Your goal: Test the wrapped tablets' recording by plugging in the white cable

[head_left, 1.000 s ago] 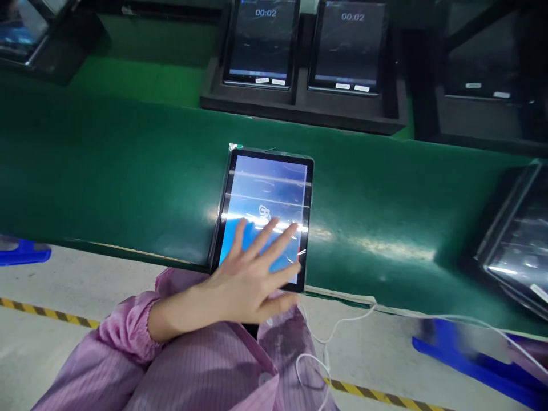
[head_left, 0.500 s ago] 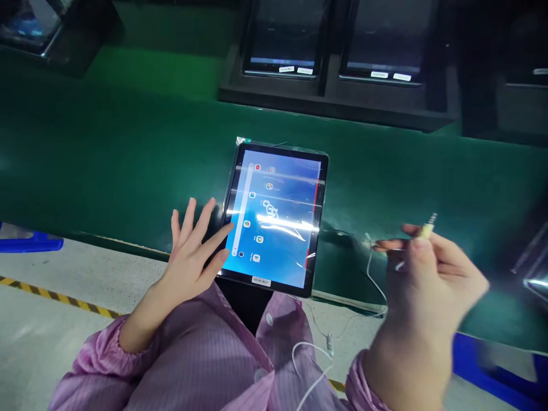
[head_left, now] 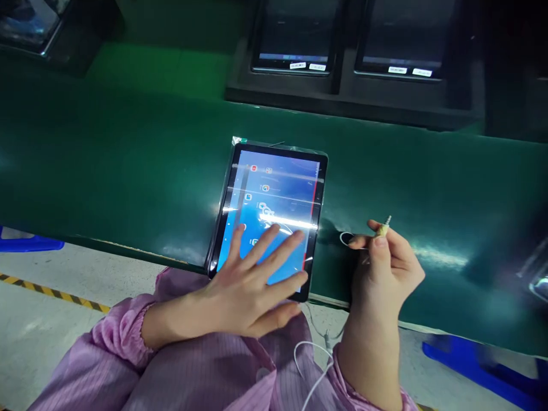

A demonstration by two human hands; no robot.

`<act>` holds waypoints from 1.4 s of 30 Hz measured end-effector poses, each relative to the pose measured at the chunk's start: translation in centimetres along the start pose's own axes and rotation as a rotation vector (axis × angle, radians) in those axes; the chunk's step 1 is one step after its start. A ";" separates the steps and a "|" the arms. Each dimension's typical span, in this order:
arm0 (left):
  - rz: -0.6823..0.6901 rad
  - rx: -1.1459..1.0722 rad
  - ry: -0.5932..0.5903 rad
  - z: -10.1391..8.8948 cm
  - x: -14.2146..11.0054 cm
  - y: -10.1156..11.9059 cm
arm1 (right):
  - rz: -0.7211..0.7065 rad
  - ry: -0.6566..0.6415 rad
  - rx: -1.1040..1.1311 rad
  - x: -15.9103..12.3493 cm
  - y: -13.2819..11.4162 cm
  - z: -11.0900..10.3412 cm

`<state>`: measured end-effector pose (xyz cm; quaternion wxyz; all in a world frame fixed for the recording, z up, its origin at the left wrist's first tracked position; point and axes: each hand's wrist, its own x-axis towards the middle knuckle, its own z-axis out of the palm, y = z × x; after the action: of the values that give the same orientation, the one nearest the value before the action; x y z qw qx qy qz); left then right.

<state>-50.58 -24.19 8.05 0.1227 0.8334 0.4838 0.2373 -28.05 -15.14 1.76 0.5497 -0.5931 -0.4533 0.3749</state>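
Surface: green tabletop [head_left: 120, 177], glossy, bright light patches. Floor [head_left: 38, 342] below is pale, with yellow-black tape [head_left: 53, 292]. Black tray [head_left: 342, 104] along the far side.

Tablet [head_left: 285, 197], screen lit, lies at the tabletop's near edge, in front of the wearer.

Left grip [head_left: 252, 288]: fingers fanned wide over the tablet's lower screen; whether they touch the glass cannot be told. Right grip [head_left: 389, 265]: thumb and fingers pinching a yellow plug [head_left: 382, 230], metal tip pointing up and away, just right of the tablet. White cable [head_left: 317, 381] loops at the lap.

Counts: tablet under hand, 1; plug, 1; dark-screened tablets [head_left: 295, 31] in tray, 2, each with 2 white labels [head_left: 317, 67]; blue pieces [head_left: 479, 371] below tabletop level, 2.
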 end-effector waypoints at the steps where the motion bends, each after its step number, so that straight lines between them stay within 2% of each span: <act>1: -0.030 0.005 0.024 -0.4 0.2 -0.5 | -0.012 -0.007 -0.007 -0.2 0.0 0.1; 5: -0.142 0.028 0.101 -2.3 1.5 -3.7 | -0.060 -0.034 -0.030 -0.8 -0.2 0.7; 10: -0.296 -0.009 0.063 -3.5 4.3 -6.8 | -0.045 -0.012 -0.038 -1.1 -0.2 1.4; 13: -0.287 -0.006 0.033 -2.8 6.1 -7.9 | -0.009 0.003 -0.042 -1.2 -0.2 1.6; 16: -0.206 0.060 -0.019 -1.5 7.5 -8.9 | 0.009 -0.021 -0.078 -1.5 -0.1 1.5; 20: -0.121 0.157 -0.027 -0.2 7.9 -10.0 | 0.023 -0.038 -0.159 -1.7 -0.2 1.0; 23: -0.110 0.152 0.017 -0.1 7.3 -10.7 | 0.023 -0.116 -0.273 -0.5 -0.8 0.8; 26: -0.169 0.075 0.071 -0.8 5.9 -11.8 | -0.055 -0.281 -0.354 2.2 -1.7 1.7; 30: -0.403 -0.139 0.158 -1.5 2.9 -13.8 | -0.118 -0.414 -0.295 6.6 -2.2 4.5; 33: -0.588 -0.413 0.271 -1.2 0.5 -15.1 | -0.164 -0.493 -0.285 9.1 -1.8 6.4; 35: -0.646 -0.600 0.327 -0.7 -0.7 -15.5 | -0.186 -0.539 -0.277 10.0 -1.3 7.2; 37: -0.643 -0.706 0.354 -0.3 -1.5 -15.5 | -0.201 -0.574 -0.271 10.4 -1.0 7.6; 42: -0.634 -0.715 0.330 -0.2 -1.9 -15.1 | -0.209 -0.642 -0.261 10.3 -1.0 7.8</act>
<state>-62.81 -18.27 1.16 0.3886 0.5028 0.6144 0.4676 -32.35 -2.98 2.37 0.3347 -0.4606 -0.7051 0.4226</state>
